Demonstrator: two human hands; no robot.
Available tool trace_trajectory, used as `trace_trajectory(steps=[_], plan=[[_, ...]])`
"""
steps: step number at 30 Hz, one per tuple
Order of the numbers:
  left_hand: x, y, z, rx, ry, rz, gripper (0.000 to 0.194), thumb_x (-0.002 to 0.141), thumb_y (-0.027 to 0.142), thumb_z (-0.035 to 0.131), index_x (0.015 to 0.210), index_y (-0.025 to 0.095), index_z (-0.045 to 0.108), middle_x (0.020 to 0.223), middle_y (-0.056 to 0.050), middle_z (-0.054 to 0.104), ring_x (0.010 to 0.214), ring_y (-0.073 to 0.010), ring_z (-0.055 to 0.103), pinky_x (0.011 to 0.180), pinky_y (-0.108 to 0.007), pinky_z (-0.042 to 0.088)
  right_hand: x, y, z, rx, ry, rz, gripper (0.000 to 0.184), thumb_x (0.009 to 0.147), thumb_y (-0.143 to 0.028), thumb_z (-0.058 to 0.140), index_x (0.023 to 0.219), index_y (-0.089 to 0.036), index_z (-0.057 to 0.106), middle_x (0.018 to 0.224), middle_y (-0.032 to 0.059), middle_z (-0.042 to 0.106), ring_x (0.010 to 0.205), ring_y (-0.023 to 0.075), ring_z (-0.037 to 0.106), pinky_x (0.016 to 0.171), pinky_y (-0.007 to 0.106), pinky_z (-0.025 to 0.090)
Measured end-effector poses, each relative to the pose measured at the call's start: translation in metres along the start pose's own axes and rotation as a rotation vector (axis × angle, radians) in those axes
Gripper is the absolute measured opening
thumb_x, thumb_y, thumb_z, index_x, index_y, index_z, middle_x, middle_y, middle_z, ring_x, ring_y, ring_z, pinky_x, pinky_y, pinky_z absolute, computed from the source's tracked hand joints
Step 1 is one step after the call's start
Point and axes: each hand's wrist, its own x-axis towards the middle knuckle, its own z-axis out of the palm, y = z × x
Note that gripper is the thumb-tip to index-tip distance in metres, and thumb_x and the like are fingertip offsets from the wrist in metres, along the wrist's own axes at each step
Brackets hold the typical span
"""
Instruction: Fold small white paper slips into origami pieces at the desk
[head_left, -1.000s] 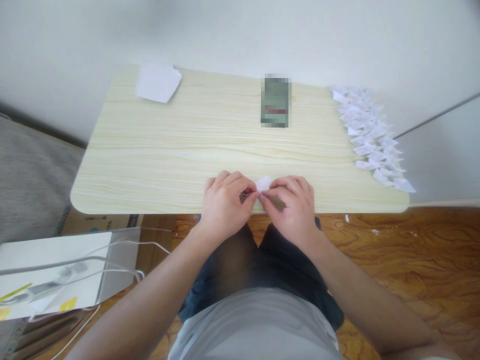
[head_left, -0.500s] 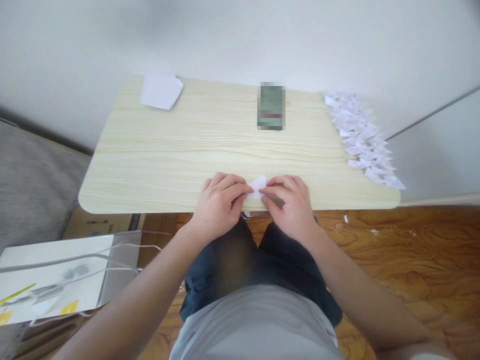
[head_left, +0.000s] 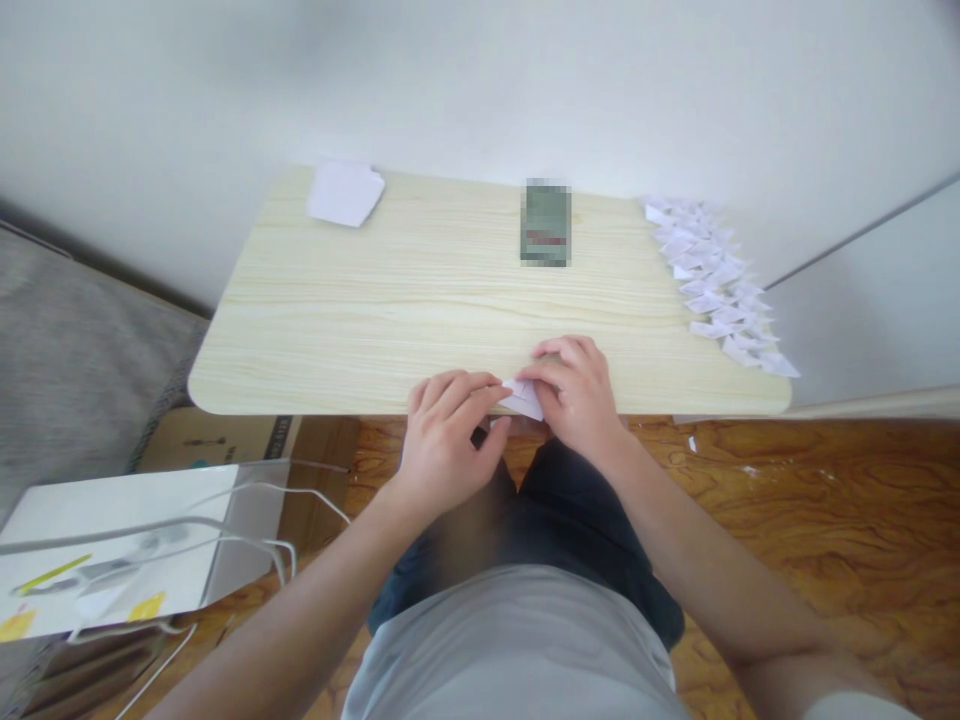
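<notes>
A small folded piece of white paper (head_left: 525, 401) lies at the near edge of the table, a crease showing on its upper face. My left hand (head_left: 450, 430) holds it down at the left end with its fingertips, the thumb lowered apart from the index finger. On the right end, my right hand (head_left: 576, 395) pinches the paper between thumb and index finger, its other fingers curved above the tabletop. Part of the paper is hidden under my fingers.
Rows of folded white paper pieces (head_left: 709, 270) line the right side of the pale wooden table (head_left: 390, 300). A stack of white sheets (head_left: 345, 193) lies at the back left, and a blurred dark green object (head_left: 546, 225) at the back. Cables cross a white box (head_left: 127, 540) at lower left.
My left thumb has moved down away from the index finger. The paper has turned and now tilts toward the lower right. The camera view has shifted slightly.
</notes>
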Motion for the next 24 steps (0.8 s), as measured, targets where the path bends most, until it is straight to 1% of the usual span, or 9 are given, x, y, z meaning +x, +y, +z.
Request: trace_trajectory(steps=[3,5,7,10,12,14,18,24], plan=[[0.014,-0.015,-0.004,0.013,-0.086,0.058,0.022,0.091,0.025,0.068,0.113,0.026,0.074,0.124,-0.004,0.074,0.122,-0.029,0.06,0.107,-0.048,0.042,0.003,0.0,0.001,0.006,0.007,-0.031,0.023,0.092,-0.012,0.067,0.092,-0.03,0.082,0.114,0.0036,0.07,0.114,0.027,0.055,0.102,0.046,0.044],[0.019,-0.021,-0.004,0.02,-0.11,0.096,0.02,0.091,0.027,0.069,0.11,0.025,0.075,0.121,-0.004,0.075,0.12,-0.0286,0.06,0.105,-0.047,0.043,0.003,-0.003,-0.001,0.003,-0.001,-0.036,0.022,0.092,-0.012,0.067,0.091,-0.028,0.081,0.111,0.0044,0.07,0.112,0.0272,0.056,0.1,0.046,0.044],[0.02,-0.021,-0.003,0.027,-0.105,0.115,0.017,0.092,0.028,0.068,0.107,0.024,0.075,0.118,-0.004,0.076,0.116,-0.0279,0.062,0.103,-0.047,0.044,-0.001,-0.007,-0.004,-0.004,-0.03,-0.027,0.022,0.093,-0.011,0.065,0.094,-0.026,0.081,0.109,0.0055,0.07,0.111,0.0274,0.056,0.099,0.046,0.045],[0.014,-0.018,0.001,0.031,-0.086,0.121,0.012,0.093,0.027,0.067,0.102,0.023,0.074,0.114,-0.005,0.076,0.111,-0.0268,0.063,0.098,-0.045,0.045,-0.015,-0.016,-0.011,-0.002,-0.078,-0.003,0.026,0.094,-0.01,0.062,0.106,-0.025,0.079,0.109,0.0068,0.071,0.11,0.0274,0.057,0.099,0.046,0.046],[0.009,-0.016,0.005,0.024,-0.065,0.121,0.01,0.093,0.028,0.068,0.1,0.023,0.074,0.111,-0.005,0.076,0.108,-0.0262,0.064,0.095,-0.044,0.045,-0.026,-0.022,-0.015,0.009,-0.096,0.009,0.026,0.094,-0.013,0.062,0.113,-0.024,0.077,0.111,0.0074,0.071,0.11,0.0278,0.058,0.098,0.047,0.047],[0.005,-0.015,0.007,0.014,-0.043,0.12,0.01,0.092,0.029,0.07,0.099,0.023,0.074,0.109,-0.006,0.076,0.106,-0.0258,0.064,0.094,-0.044,0.046,-0.036,-0.025,-0.018,0.019,-0.087,0.027,0.024,0.094,-0.018,0.066,0.114,-0.024,0.076,0.112,0.0074,0.072,0.11,0.0282,0.059,0.099,0.048,0.048],[0.005,-0.019,0.007,0.002,-0.036,0.128,0.012,0.092,0.031,0.072,0.101,0.024,0.076,0.109,-0.006,0.077,0.107,-0.0258,0.064,0.094,-0.044,0.045,-0.043,-0.022,-0.018,0.031,-0.071,0.029,0.02,0.091,-0.025,0.074,0.11,-0.026,0.077,0.114,0.0058,0.074,0.111,0.0289,0.06,0.101,0.049,0.047],[0.018,-0.03,-0.002,-0.015,-0.125,0.193,0.014,0.095,0.036,0.07,0.093,0.024,0.077,0.106,-0.004,0.077,0.103,-0.0239,0.063,0.091,-0.042,0.044,-0.035,-0.012,-0.024,0.053,-0.146,-0.005,0.016,0.093,-0.027,0.074,0.109,-0.027,0.078,0.112,0.0037,0.075,0.11,0.027,0.059,0.099,0.048,0.046]])
